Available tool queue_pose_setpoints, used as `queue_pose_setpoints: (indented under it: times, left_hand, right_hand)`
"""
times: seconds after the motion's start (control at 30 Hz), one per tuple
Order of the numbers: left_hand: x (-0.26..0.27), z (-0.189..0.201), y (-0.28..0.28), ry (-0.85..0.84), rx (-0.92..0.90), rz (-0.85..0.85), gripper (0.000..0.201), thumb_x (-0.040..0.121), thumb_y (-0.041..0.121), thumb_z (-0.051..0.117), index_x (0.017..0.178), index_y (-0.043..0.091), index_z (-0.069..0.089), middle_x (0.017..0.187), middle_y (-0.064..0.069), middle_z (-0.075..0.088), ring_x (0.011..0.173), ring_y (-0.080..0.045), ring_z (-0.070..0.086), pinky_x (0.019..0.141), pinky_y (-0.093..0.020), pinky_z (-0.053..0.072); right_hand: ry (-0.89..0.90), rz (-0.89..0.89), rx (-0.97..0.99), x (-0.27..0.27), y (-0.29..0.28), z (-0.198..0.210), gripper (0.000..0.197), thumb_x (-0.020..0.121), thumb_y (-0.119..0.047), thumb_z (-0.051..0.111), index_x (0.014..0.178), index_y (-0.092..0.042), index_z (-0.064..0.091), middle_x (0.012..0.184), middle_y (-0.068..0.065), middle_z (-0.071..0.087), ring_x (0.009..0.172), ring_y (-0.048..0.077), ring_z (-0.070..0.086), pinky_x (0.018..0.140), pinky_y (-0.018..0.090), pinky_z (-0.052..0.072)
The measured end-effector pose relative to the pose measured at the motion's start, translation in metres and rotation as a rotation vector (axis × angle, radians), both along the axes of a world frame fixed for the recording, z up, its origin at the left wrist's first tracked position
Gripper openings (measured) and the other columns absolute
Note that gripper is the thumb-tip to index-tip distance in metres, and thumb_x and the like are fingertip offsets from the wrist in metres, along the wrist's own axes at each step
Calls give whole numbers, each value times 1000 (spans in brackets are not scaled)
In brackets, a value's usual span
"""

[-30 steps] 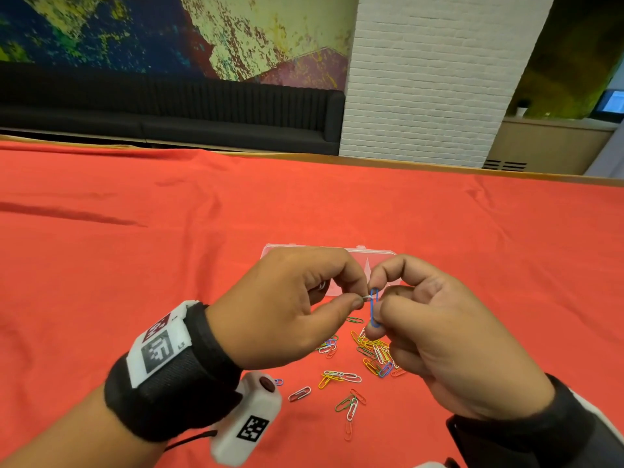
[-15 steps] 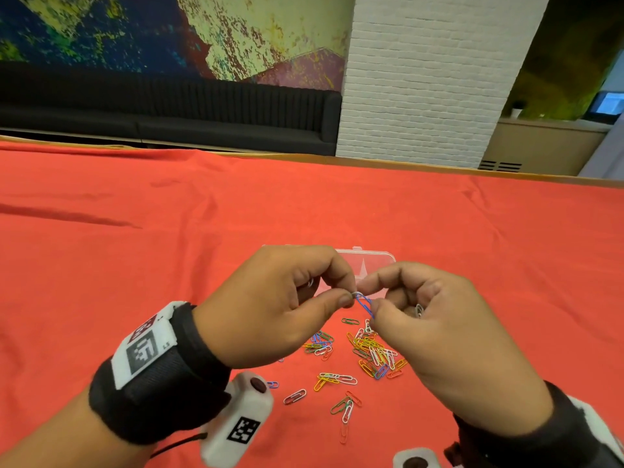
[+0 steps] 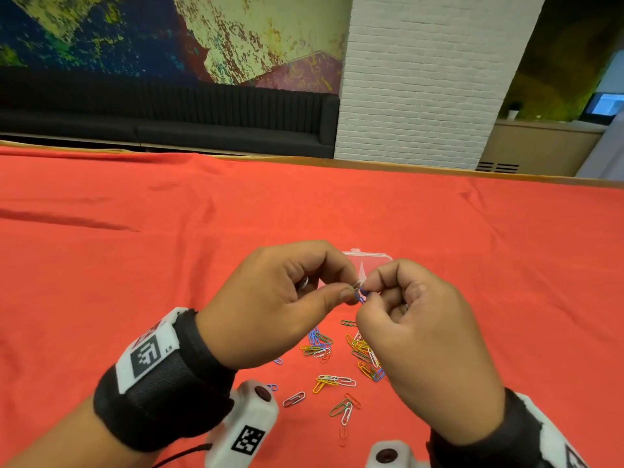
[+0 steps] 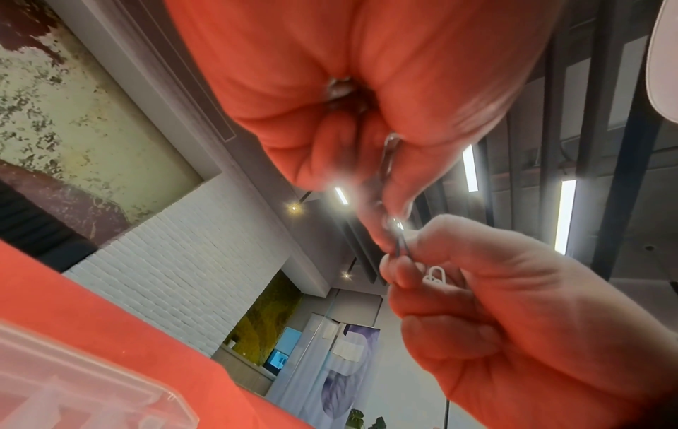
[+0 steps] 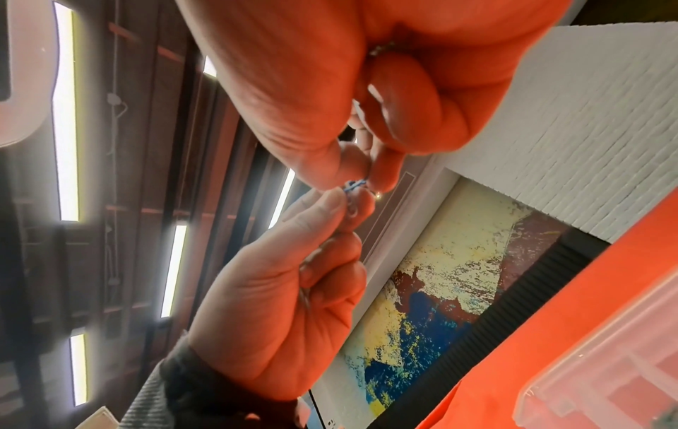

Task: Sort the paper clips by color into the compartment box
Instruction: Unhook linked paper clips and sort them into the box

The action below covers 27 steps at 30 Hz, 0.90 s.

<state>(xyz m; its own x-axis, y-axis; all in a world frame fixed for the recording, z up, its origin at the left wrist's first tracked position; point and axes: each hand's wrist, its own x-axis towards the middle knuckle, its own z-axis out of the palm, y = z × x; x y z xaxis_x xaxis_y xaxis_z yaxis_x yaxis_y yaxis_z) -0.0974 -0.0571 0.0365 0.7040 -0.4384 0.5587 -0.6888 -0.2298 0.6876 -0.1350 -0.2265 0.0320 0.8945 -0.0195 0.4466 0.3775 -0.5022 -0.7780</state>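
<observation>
My left hand (image 3: 351, 289) and right hand (image 3: 370, 288) meet fingertip to fingertip above the table. The left thumb and forefinger pinch a silver paper clip (image 3: 358, 284). The right hand pinches a blue paper clip (image 3: 363, 296) that is hooked into the silver one; the right wrist view shows the blue paper clip (image 5: 354, 185) at those fingertips. A white clip (image 4: 435, 275) also sits inside the right hand's curled fingers. The clear compartment box (image 3: 369, 260) lies just beyond the hands, mostly hidden. A loose pile of coloured paper clips (image 3: 337, 361) lies on the cloth below the hands.
A red cloth (image 3: 135, 265) covers the whole table. The table's far edge (image 3: 304, 160) runs in front of a black sofa (image 3: 169, 119) and a white brick pillar (image 3: 422, 79). The box corner (image 4: 73, 391) shows in the left wrist view.
The blue clip stood upright between the hands a second ago; it has been turned and now lies mostly hidden between the fingertips. Both hands stay together above the pile.
</observation>
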Motion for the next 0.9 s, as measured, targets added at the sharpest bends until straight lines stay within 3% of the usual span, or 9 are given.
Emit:
queue_pose_setpoints:
  times: [0.13, 0.27, 0.37, 0.4, 0.43, 0.53, 0.67, 0.8, 0.9]
  left_hand:
    - [-2, -6, -8, 85, -102, -33, 21, 83, 16, 71, 100, 25, 64, 81, 5, 72, 49, -34, 35, 45, -40, 35]
    - [-2, -9, -14, 79, -133, 2, 47, 83, 8, 72, 121, 31, 57, 84, 7, 74, 45, -19, 30, 44, -29, 32]
    - [-4, -7, -15, -206, 44, 142, 25, 82, 8, 76, 102, 20, 70, 70, 35, 60, 47, 2, 37, 54, -12, 39]
    - [-5, -5, -15, -284, 98, 178, 19, 80, 6, 77, 94, 18, 73, 66, 36, 55, 53, 10, 43, 59, -6, 37]
    - [-6, -4, -14, -330, 135, 192, 17, 79, 4, 76, 89, 18, 74, 68, 33, 57, 62, 15, 49, 64, -4, 37]
    - [-6, -7, -14, -380, 175, 203, 16, 79, 5, 72, 85, 19, 73, 80, 13, 66, 77, 3, 59, 70, -18, 46]
    - [-7, -6, -15, -358, 201, 238, 15, 74, 4, 71, 79, 17, 66, 74, 21, 49, 71, 13, 45, 69, -4, 30]
    - [-7, -5, -13, -342, 210, 236, 17, 74, 4, 73, 79, 17, 63, 71, 27, 41, 69, 15, 44, 67, -2, 29]
    - [-5, -8, -15, -329, 213, 239, 16, 75, 6, 73, 80, 19, 64, 67, 29, 39, 66, 17, 43, 65, -1, 28]
  right_hand:
    - [-34, -37, 53, 5, 1, -1, 14, 78, -9, 59, 76, -22, 59, 55, -3, 61, 38, 7, 45, 45, 23, 34]
    - [-12, -35, 162, 8, -3, 3, 11, 79, -8, 59, 77, -19, 60, 56, 3, 61, 39, 9, 42, 43, 21, 33]
    - [85, 44, 321, 10, -5, 4, 6, 77, -7, 59, 75, -13, 58, 57, 7, 57, 37, 9, 34, 39, 19, 27]
    - [138, 77, 401, 11, -6, 4, 6, 76, -7, 56, 72, -12, 55, 58, 9, 58, 36, 9, 30, 38, 18, 24]
    - [194, 109, 489, 13, -7, 4, 10, 76, -4, 53, 70, -12, 53, 58, 11, 58, 34, 9, 27, 38, 17, 22]
    - [347, 209, 675, 17, -14, 5, 22, 86, 3, 39, 71, -11, 45, 53, 7, 56, 33, 9, 17, 38, 15, 17]
    - [427, 287, 467, 19, -24, 1, 10, 74, -13, 46, 65, -10, 50, 58, 14, 59, 36, 12, 17, 39, 16, 20]
    - [446, 384, 54, 15, -29, 2, 17, 66, -20, 48, 57, -11, 60, 54, 17, 52, 34, 9, 29, 40, 17, 23]
    - [337, 331, 22, 16, -27, 4, 14, 66, -19, 48, 57, -12, 57, 55, 20, 52, 36, 8, 32, 40, 18, 25]
